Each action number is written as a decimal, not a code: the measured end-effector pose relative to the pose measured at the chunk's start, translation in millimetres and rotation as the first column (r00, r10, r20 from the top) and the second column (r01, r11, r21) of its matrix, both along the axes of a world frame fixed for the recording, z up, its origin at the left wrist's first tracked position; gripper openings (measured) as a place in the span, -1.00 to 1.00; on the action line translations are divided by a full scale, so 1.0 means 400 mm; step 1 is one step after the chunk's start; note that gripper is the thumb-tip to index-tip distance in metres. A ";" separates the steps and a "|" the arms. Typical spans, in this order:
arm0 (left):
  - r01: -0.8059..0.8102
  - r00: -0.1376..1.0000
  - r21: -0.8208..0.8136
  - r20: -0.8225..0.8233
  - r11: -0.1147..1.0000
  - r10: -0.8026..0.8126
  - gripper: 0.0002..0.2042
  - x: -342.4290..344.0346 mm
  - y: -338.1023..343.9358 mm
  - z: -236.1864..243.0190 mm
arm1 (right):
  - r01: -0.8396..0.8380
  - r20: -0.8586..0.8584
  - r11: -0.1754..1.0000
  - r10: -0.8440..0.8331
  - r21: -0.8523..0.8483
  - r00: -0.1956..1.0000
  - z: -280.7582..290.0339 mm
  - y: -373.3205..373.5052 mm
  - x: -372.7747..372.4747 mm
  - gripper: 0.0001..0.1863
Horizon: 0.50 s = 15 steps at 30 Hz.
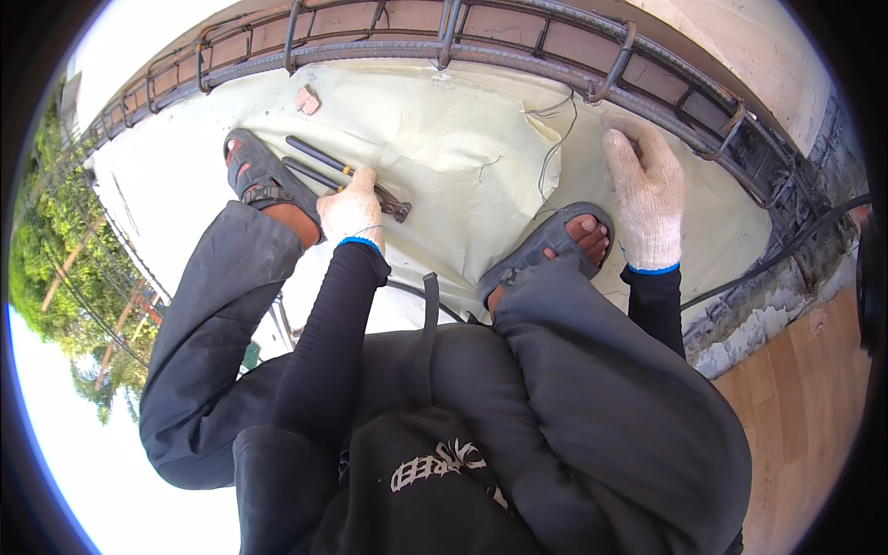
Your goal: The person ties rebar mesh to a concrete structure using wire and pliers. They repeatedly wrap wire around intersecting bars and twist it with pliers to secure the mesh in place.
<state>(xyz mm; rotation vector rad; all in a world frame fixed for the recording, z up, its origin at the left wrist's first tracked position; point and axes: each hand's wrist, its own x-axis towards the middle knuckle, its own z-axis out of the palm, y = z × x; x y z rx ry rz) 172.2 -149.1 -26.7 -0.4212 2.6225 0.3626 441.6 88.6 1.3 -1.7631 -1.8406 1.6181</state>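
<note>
My left hand (351,209), in a white knit glove with a blue cuff, is closed around a pair of pincers (396,207). Their two dark handles (319,154) stick out toward the upper left, and the metal head pokes out on the right of the hand. My right hand (646,194), gloved the same way, is just below the rebar cage (518,65). Its fingers and thumb curl together at the tips; whatever they may hold is too small to make out. Thin tie wires (566,139) hang from the cage to the left of this hand.
Pale sheeting (444,139) with a torn flap lies under my sandalled feet (268,180). A reddish broken chunk (307,100) rests on it. A black cable (786,248) runs at the right, by rough concrete (749,328) and wood-look flooring (805,388). Greenery (55,222) shows beyond the left edge.
</note>
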 end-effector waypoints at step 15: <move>0.945 -0.074 0.328 0.204 -0.003 -0.976 -0.72 0.043 0.323 0.439 | -0.432 -0.223 0.619 0.706 0.656 0.672 0.261 0.105 -0.058 -0.42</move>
